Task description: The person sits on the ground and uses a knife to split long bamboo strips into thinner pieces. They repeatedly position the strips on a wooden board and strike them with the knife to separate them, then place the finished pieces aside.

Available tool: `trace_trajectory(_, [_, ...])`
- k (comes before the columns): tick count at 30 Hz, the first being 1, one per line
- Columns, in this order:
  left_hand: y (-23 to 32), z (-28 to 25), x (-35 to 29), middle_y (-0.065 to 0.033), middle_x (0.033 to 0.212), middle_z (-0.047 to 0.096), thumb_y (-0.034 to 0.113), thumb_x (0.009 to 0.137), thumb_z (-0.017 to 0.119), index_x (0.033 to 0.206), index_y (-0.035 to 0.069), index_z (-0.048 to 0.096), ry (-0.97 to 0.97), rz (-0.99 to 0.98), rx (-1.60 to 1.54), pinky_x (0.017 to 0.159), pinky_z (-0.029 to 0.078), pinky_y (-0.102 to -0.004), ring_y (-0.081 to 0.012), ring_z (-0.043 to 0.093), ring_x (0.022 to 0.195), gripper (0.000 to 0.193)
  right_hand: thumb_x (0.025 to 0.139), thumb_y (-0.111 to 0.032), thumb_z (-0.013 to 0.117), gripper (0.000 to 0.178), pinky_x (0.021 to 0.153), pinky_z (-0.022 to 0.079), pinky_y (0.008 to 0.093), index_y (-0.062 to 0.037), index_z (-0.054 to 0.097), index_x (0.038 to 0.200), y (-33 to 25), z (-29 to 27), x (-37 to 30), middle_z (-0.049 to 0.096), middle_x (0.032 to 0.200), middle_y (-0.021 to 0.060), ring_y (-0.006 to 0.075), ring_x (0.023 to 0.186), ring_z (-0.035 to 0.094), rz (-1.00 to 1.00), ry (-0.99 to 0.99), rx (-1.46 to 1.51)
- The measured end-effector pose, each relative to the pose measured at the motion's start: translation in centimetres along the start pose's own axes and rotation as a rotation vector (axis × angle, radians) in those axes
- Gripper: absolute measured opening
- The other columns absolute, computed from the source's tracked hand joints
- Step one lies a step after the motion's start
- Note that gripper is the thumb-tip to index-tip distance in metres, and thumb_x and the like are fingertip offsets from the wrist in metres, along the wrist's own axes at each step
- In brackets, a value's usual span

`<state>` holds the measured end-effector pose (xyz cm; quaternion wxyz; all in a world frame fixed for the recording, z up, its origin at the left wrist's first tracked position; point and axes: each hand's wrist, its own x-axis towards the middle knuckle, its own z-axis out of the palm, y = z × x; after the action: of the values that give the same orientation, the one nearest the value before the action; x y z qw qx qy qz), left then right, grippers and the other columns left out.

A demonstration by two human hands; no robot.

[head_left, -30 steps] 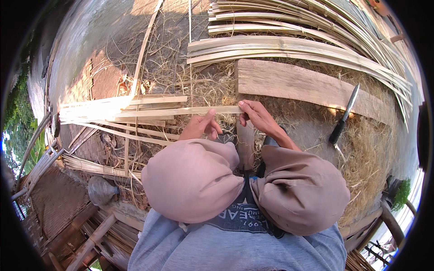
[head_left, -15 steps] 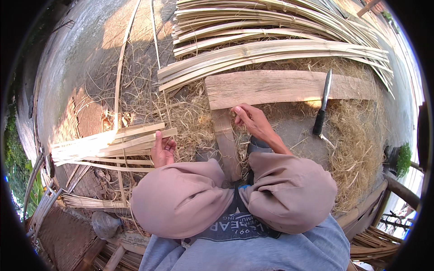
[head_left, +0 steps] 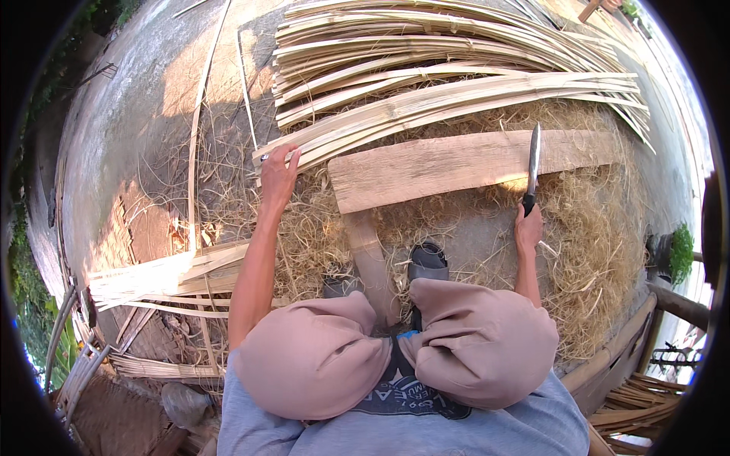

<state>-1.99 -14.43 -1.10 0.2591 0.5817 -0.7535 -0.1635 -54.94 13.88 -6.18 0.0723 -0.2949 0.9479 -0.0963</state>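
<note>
Stretched out ahead, my left hand (head_left: 279, 178) has its fingers closed round the left end of the nearest bamboo strips (head_left: 426, 106); how many it grips I cannot make out. My right hand (head_left: 528, 229) is wrapped round the black handle of a knife (head_left: 534, 156). The blade points away from me and lies across the right part of a flat wooden board (head_left: 426, 169). This board rests crosswise in front of my knees, with a narrower plank (head_left: 371, 266) running from under it towards me.
More split bamboo strips (head_left: 411, 42) are stacked at the far side. Another bundle of strips (head_left: 167, 273) lies at the left. Thin shavings (head_left: 585, 258) cover much of the ground. My sandalled foot (head_left: 428, 262) is beside the plank. A clear plastic container (head_left: 185, 404) sits at lower left.
My left hand has gone from the left bundle forward to the end of the far strips. My right hand has left the board's near edge and taken hold of the knife handle.
</note>
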Motion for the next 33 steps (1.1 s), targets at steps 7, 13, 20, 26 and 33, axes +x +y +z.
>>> trace_trajectory(7, [-1.0,3.1,3.8,-0.0140,0.114,0.067,0.031,0.101,0.064,0.121,0.010,0.068,-0.206,0.007,0.258,0.105,0.044,-0.0536,-0.0394,0.063,0.113,0.028,0.100,-0.040,0.064,0.042,0.084,0.053,0.0561,-0.0033,0.059,0.120,0.4,0.6,-0.2,0.067,0.113,0.0230,0.0454,0.102,0.067,-0.038,0.056,0.056])
trace_trajectory(13, [-2.0,0.7,3.4,-0.0090,0.108,0.067,0.043,0.100,0.067,0.106,0.011,0.069,-0.134,0.066,0.161,0.105,0.034,-0.0552,-0.0328,0.064,0.106,0.033,0.100,-0.040,0.065,0.042,0.084,0.053,0.0560,-0.0043,0.058,0.121,-0.2,0.3,-0.5,0.067,0.112,0.0224,0.0449,0.101,0.067,-0.049,0.057,0.079])
trace_trajectory(20, [6.3,-7.6,6.6,-0.0039,0.081,0.069,0.040,0.088,0.085,0.099,0.004,0.068,-0.029,0.043,-0.296,0.072,0.049,-0.0283,-0.0133,0.062,0.075,0.042,0.096,-0.039,0.071,0.043,0.085,0.054,0.0552,-0.0033,0.060,0.117,1.6,1.0,0.2,0.065,0.113,0.0241,0.0451,0.103,0.067,-0.035,0.122,0.128])
trace_trajectory(26, [7.0,-8.7,2.2,0.0026,0.082,0.063,0.037,0.094,0.081,0.100,0.004,0.066,-0.101,-0.009,-0.475,0.071,0.042,-0.0232,-0.0064,0.053,0.076,0.036,0.088,-0.037,0.073,0.049,0.087,0.056,0.0545,-0.0017,0.061,0.120,0.6,-0.9,-0.1,0.056,0.122,0.0212,0.0445,0.104,0.067,-0.028,0.086,0.219])
trace_trajectory(33, [9.7,-5.4,-2.8,0.0027,0.082,0.059,0.032,0.097,0.078,0.099,0.004,0.064,-0.211,-0.003,-0.454,0.069,0.041,-0.0233,-0.0064,0.050,0.076,0.032,0.085,-0.043,0.072,0.047,0.082,0.054,0.0488,-0.0005,0.068,0.104,0.5,-2.8,-2.3,0.069,0.094,0.0227,0.0401,0.092,0.070,0.128,0.037,0.412])
